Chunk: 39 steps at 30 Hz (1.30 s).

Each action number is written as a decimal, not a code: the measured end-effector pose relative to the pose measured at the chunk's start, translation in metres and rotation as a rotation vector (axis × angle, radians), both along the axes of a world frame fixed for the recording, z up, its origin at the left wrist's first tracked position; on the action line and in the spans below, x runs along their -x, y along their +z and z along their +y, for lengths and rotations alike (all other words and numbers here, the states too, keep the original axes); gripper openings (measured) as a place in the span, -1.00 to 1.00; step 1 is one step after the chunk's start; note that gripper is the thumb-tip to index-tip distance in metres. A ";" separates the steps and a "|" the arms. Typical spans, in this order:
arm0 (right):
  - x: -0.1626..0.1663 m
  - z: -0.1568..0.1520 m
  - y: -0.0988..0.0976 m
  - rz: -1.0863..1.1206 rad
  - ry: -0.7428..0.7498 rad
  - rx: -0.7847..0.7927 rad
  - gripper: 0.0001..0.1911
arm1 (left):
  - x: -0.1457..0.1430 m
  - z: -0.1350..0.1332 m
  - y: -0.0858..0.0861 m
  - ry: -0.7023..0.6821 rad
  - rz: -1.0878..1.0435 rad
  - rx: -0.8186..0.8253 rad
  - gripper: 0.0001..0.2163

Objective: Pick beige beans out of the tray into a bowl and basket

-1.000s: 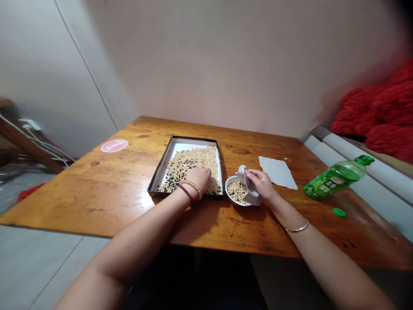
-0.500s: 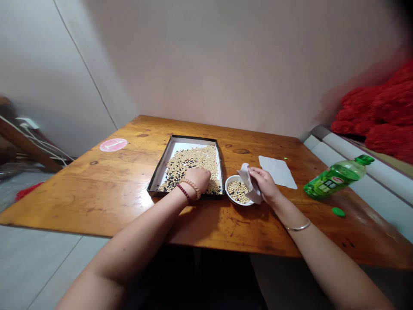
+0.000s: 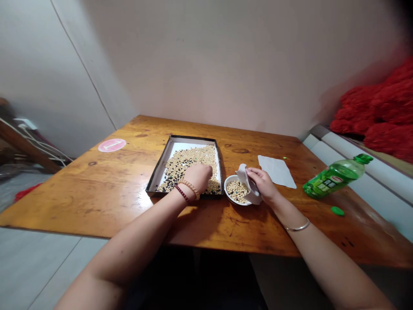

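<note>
While the left hand [image 3: 198, 178] sits curled on the light and dark beans [image 3: 190, 161] in the black tray [image 3: 158, 174], the right hand [image 3: 264, 185], well apart from it, pinches a folded white paper [image 3: 252, 189] at the rim of a small white bowl [image 3: 229, 193]. The bowl holds only a small heap of beans [image 3: 237, 191] — most lie in the tray — and farther off are a flat paper sheet [image 3: 276, 171] and a green bottle [image 3: 334, 178] on the wooden table [image 3: 97, 202].

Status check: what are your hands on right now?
Left hand on mixed pale and dark beans in the black tray. Right hand pinching folded white paper over the white bowl. Green bottle lying off right.
</note>
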State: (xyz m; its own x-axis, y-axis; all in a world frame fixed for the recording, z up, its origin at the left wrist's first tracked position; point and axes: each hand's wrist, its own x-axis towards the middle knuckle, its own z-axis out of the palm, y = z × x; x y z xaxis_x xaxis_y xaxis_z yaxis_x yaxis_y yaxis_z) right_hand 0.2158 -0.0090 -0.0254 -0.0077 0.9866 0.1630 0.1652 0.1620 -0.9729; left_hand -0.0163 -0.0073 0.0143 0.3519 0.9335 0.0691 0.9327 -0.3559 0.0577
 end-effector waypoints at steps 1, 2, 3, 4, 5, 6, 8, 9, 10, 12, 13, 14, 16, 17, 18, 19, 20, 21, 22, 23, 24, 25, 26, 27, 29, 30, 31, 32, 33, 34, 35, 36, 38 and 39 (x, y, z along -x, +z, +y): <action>0.000 0.000 0.001 0.001 0.004 -0.004 -0.66 | 0.000 0.000 0.000 0.002 0.005 0.004 -0.81; 0.001 0.000 0.001 0.001 0.007 -0.006 -0.66 | -0.001 0.000 0.000 0.008 0.014 0.010 -0.81; 0.001 -0.001 0.001 -0.002 0.011 -0.008 -0.67 | -0.001 -0.001 0.000 0.016 0.026 0.016 -0.81; 0.001 -0.001 0.002 -0.007 0.014 -0.010 -0.67 | -0.002 -0.002 0.001 0.023 0.038 0.024 -0.80; 0.002 -0.001 0.002 -0.015 0.017 -0.013 -0.66 | -0.003 -0.002 0.001 0.030 0.051 0.032 -0.79; 0.002 -0.001 0.003 -0.024 0.018 -0.017 -0.66 | -0.003 -0.003 0.001 0.035 0.060 0.038 -0.78; 0.003 -0.001 0.004 -0.041 0.021 -0.021 -0.65 | -0.004 -0.003 0.002 0.041 0.067 0.042 -0.78; 0.003 -0.002 0.004 -0.047 0.022 -0.022 -0.65 | -0.004 -0.003 0.002 0.045 0.065 0.042 -0.78; 0.003 -0.002 0.005 -0.052 0.021 -0.021 -0.64 | -0.004 -0.003 0.001 0.049 0.060 0.041 -0.77; 0.003 -0.002 0.005 -0.056 0.020 -0.015 -0.64 | -0.003 -0.002 0.000 0.051 0.052 0.042 -0.77; 0.003 -0.002 0.005 -0.053 0.019 -0.010 -0.65 | -0.002 -0.002 0.000 0.052 0.049 0.040 -0.77; 0.003 -0.002 0.004 -0.048 0.021 -0.004 -0.66 | -0.002 -0.001 0.000 0.051 0.041 0.030 -0.77; 0.003 -0.001 0.003 -0.030 0.024 0.002 -0.67 | -0.003 -0.001 0.000 0.028 -0.019 -0.010 -0.78; 0.002 -0.001 0.002 -0.022 0.024 0.001 -0.67 | -0.004 -0.002 0.001 -0.017 -0.079 -0.023 -0.79; 0.002 0.000 0.001 -0.018 0.022 -0.003 -0.67 | -0.005 -0.003 0.002 -0.101 -0.157 -0.013 -0.81; 0.002 0.000 0.000 -0.016 0.021 -0.008 -0.67 | -0.008 -0.005 0.003 -0.213 -0.244 0.020 -0.82; 0.002 0.000 -0.001 -0.018 0.021 -0.013 -0.67 | -0.011 -0.008 0.003 -0.337 -0.326 0.064 -0.83; 0.002 0.000 -0.001 -0.024 0.024 -0.018 -0.67 | -0.014 -0.011 0.004 -0.452 -0.392 0.105 -0.84; 0.002 -0.001 -0.001 -0.035 0.033 -0.021 -0.66 | -0.018 -0.013 0.003 -0.529 -0.431 0.119 -0.84; 0.003 -0.001 -0.001 -0.048 0.044 -0.027 -0.66 | -0.021 -0.016 0.002 -0.563 -0.444 0.096 -0.84; 0.003 -0.002 0.000 -0.062 0.060 -0.034 -0.65 | -0.025 -0.018 0.000 -0.564 -0.438 0.047 -0.83; 0.004 -0.004 0.002 -0.071 0.080 -0.038 -0.65 | -0.027 -0.020 -0.002 -0.550 -0.418 -0.013 -0.83; 0.005 -0.005 0.003 -0.076 0.105 -0.038 -0.64 | -0.030 -0.021 -0.005 -0.536 -0.393 -0.073 -0.83; 0.005 -0.007 0.005 -0.078 0.135 -0.032 -0.64 | -0.031 -0.021 -0.008 -0.526 -0.368 -0.125 -0.83; 0.006 -0.010 0.007 -0.080 0.193 -0.015 -0.62 | -0.033 -0.020 -0.013 -0.524 -0.323 -0.206 -0.82; 0.006 -0.010 0.008 -0.086 0.221 -0.010 -0.62 | -0.033 -0.019 -0.015 -0.524 -0.304 -0.234 -0.81; 0.006 -0.011 0.008 -0.095 0.244 -0.014 -0.61 | -0.033 -0.019 -0.017 -0.517 -0.289 -0.256 -0.80; 0.006 -0.011 0.008 -0.105 0.265 -0.022 -0.61 | -0.032 -0.018 -0.018 -0.506 -0.280 -0.273 -0.80; 0.005 -0.011 0.008 -0.116 0.281 -0.032 -0.62 | -0.032 -0.017 -0.019 -0.497 -0.276 -0.286 -0.80; 0.005 -0.011 0.007 -0.133 0.292 -0.043 -0.63 | -0.032 -0.017 -0.020 -0.489 -0.275 -0.300 -0.80; 0.005 -0.010 0.007 -0.159 0.298 -0.054 -0.66 | -0.032 -0.016 -0.020 -0.486 -0.273 -0.314 -0.80; 0.004 -0.010 0.006 -0.193 0.303 -0.064 -0.68 | -0.032 -0.016 -0.019 -0.486 -0.271 -0.330 -0.80; 0.004 -0.009 0.005 -0.271 0.314 -0.079 -0.70 | -0.032 -0.016 -0.018 -0.491 -0.261 -0.353 -0.80; 0.004 -0.009 0.005 -0.307 0.323 -0.085 -0.70 | -0.032 -0.016 -0.018 -0.490 -0.253 -0.358 -0.79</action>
State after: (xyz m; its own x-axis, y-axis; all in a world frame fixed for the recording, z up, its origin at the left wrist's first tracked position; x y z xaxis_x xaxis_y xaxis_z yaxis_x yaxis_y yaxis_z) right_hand 0.2123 -0.0178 -0.0203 -0.3736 0.9089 0.1852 0.3718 0.3297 -0.8678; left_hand 0.0156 -0.0233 -0.0033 0.6628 0.5728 0.4822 0.6306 -0.7743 0.0530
